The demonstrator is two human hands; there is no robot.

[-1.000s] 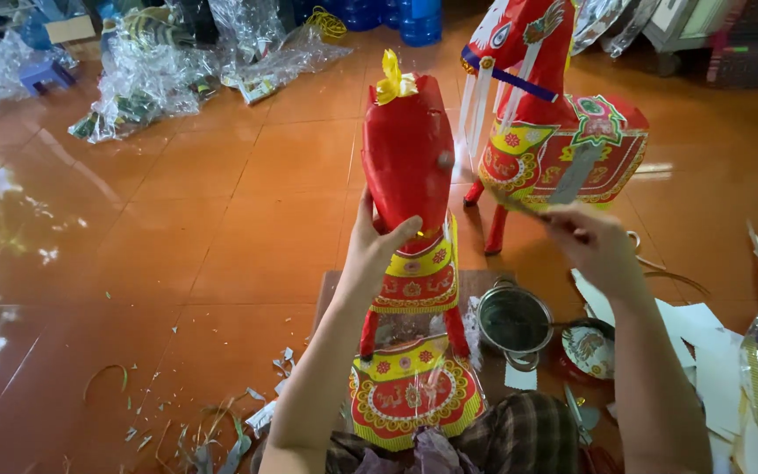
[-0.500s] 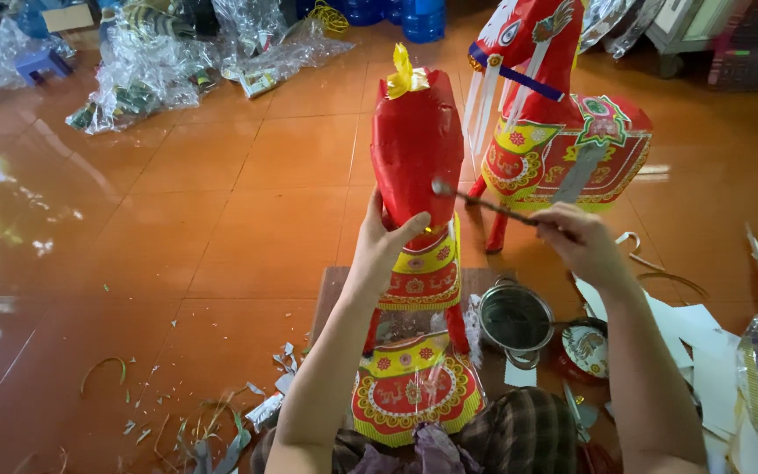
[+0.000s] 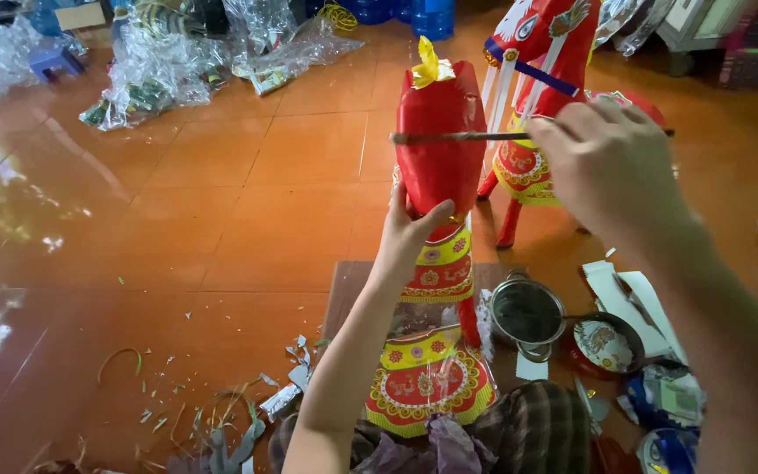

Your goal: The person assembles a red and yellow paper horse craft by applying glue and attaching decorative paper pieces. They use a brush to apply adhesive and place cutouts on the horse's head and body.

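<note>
A red paper horse figure (image 3: 442, 149) with yellow patterned trim and a yellow tuft on top stands in front of me on a brown board (image 3: 344, 294). My left hand (image 3: 410, 230) grips its neck from the left side. My right hand (image 3: 611, 162) is raised and holds a thin brush-like stick (image 3: 449, 137) level across the red head, its tip at the head's left edge. The figure's patterned skirt (image 3: 427, 382) spreads out near my lap.
A second red paper horse (image 3: 541, 53) stands behind on the orange tiled floor. A small metal pot (image 3: 526, 314), a round dish (image 3: 605, 344) and white paper pieces (image 3: 629, 294) lie at the right. Paper scraps (image 3: 221, 412) litter the lower left. Clear plastic wrap piles (image 3: 168, 61) fill the far left.
My right hand rose from beside the second horse and brought the stick up across the red head. My left hand kept its grip on the neck.
</note>
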